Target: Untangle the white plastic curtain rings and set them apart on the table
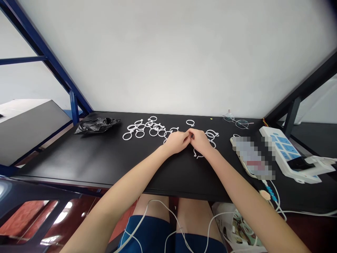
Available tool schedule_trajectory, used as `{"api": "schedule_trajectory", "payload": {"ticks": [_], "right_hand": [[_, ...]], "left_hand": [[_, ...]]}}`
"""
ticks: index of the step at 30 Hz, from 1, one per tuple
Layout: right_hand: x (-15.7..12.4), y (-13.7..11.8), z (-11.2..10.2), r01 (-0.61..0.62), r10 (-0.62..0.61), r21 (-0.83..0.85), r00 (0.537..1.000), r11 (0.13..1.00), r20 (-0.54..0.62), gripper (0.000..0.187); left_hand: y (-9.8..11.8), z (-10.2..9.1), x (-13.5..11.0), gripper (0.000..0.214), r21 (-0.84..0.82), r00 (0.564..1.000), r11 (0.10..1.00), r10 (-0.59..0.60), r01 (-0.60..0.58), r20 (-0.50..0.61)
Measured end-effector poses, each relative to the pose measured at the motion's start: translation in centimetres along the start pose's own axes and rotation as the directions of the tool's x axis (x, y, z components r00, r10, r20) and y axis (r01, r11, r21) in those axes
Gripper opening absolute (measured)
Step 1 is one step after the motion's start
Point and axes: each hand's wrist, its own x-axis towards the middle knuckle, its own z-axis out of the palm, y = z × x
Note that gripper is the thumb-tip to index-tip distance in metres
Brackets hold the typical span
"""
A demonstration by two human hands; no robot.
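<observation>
My left hand point(177, 142) and my right hand point(199, 140) meet over the middle of the black table. Both are closed, with thumbs and fingertips pinched together and touching. Whatever is between the fingertips is hidden or too small to make out. Just behind them is a single white plastic ring point(190, 123) with a small tab. Several similar white rings point(140, 134) lie in a loose, overlapping group to the left, partly covered by my left hand. More white rings point(211, 133) lie beside and under my right hand.
A crumpled black plastic bag point(97, 125) lies at the back left. On the right are eyeglasses point(241, 123), a phone point(244, 158) on a cable and a white power strip point(289, 154). White cables point(158, 201) hang over my lap. Blue frame bars point(59, 73) slope at the left.
</observation>
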Motion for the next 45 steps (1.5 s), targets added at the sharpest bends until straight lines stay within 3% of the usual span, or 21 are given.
{"api": "schedule_trajectory", "payload": {"ticks": [18, 30, 45], "right_hand": [[-0.4, -0.7, -0.4, -0.026, 0.034, -0.124, 0.997, 0.992, 0.065, 0.022], [-0.3, -0.3, -0.4, 0.042, -0.042, -0.018, 0.999, 0.999, 0.005, 0.020], [-0.1, 0.5, -0.1, 0.024, -0.024, 0.011, 0.999, 1.000, -0.032, 0.025]], "left_hand": [[0.2, -0.4, -0.2, 0.029, -0.007, 0.999, 1.000, 0.005, -0.005, 0.036], [0.1, -0.3, -0.1, 0.028, 0.004, 0.999, 1.000, -0.002, 0.001, 0.034], [0.2, -0.4, -0.1, 0.029, 0.009, 0.999, 1.000, 0.014, -0.014, 0.035]]}}
